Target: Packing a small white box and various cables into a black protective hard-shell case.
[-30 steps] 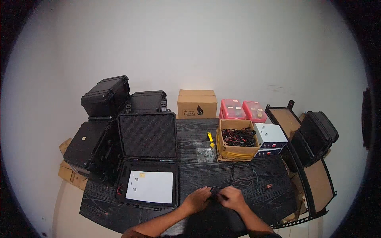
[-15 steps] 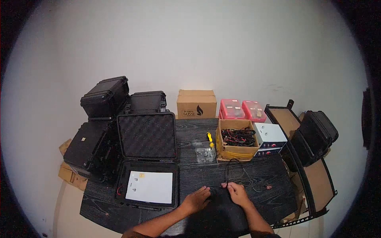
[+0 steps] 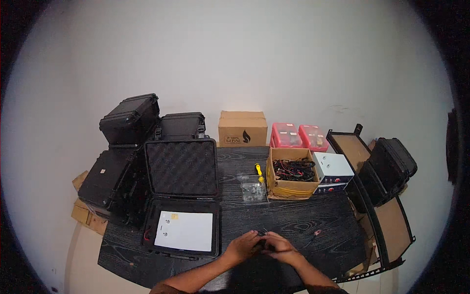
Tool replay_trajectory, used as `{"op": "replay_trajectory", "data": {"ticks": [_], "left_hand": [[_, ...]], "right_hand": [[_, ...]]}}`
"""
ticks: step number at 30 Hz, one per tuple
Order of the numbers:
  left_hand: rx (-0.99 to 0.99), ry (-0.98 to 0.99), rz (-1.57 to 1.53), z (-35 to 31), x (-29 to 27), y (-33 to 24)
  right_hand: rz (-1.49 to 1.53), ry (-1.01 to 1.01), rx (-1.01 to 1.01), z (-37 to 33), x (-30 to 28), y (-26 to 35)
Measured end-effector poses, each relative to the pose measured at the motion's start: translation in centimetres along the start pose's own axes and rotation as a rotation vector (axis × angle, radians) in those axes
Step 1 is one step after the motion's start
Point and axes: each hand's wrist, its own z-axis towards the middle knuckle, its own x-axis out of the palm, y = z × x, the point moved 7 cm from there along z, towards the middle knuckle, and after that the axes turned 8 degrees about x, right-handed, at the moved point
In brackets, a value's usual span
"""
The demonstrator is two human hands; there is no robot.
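Note:
Both hands meet over the near middle of the dark wooden table [image 3: 293, 220]. My left hand [image 3: 242, 246] and my right hand [image 3: 280, 246] are closed together on a small bundle of black cable [image 3: 262, 241], mostly hidden between the fingers. A loose end of the cable with a small red connector [image 3: 317, 233] trails off on the tabletop to the right. An open black hard case [image 3: 183, 206] with a white sheet inside lies just left of my left hand.
An open cardboard box of cables [image 3: 293, 172], a clear plastic box [image 3: 253, 187], a yellow-handled tool [image 3: 258, 169], a white device box [image 3: 333, 170], two red containers [image 3: 298, 135] and a closed cardboard box [image 3: 243, 128] sit further back. Black cases [image 3: 129, 117] are stacked at left, a black frame [image 3: 372, 196] at right.
The hands were slightly apart with the cable stretched between them; now they have come together and bunched the cable between the fingers.

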Motion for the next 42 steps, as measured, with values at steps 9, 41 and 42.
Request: {"op": "replay_trajectory", "data": {"ticks": [9, 41, 42], "left_hand": [[0.088, 0.073, -0.146, -1.3, -0.3, -1.0], [0.113, -0.038, 0.083, -1.4, 0.6, -0.6], [0.078, 0.031, 0.131, -1.4, 1.2, -0.4]], "right_hand": [[-0.016, -0.093, 0.152, 0.4, -0.9, 1.7], [0.138, 0.1, 0.054, 0.8, -2.0, 3.0], [0.109, 0.087, 0.032, 0.8, -2.1, 3.2]]}}
